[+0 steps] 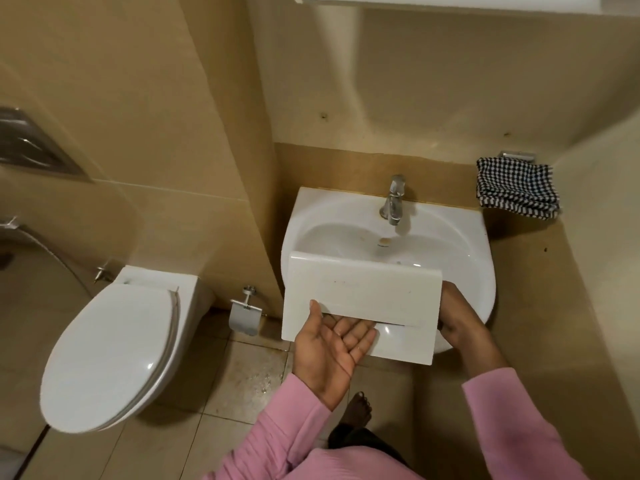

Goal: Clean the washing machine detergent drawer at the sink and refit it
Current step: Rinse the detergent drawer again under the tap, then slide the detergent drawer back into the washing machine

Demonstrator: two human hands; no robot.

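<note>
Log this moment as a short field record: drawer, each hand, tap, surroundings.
drawer: white detergent drawer held over the sink, front panel towards the camera
left hand: palm up, fingers straight at the panel's handle slot
right hand: grips the drawer's right end, partly hidden behind it
tap: no water seen running
checked cloth: on the wall right of the sink
toilet: lid down, left of the sink

Dim warm light, soft wide-angle edges
</note>
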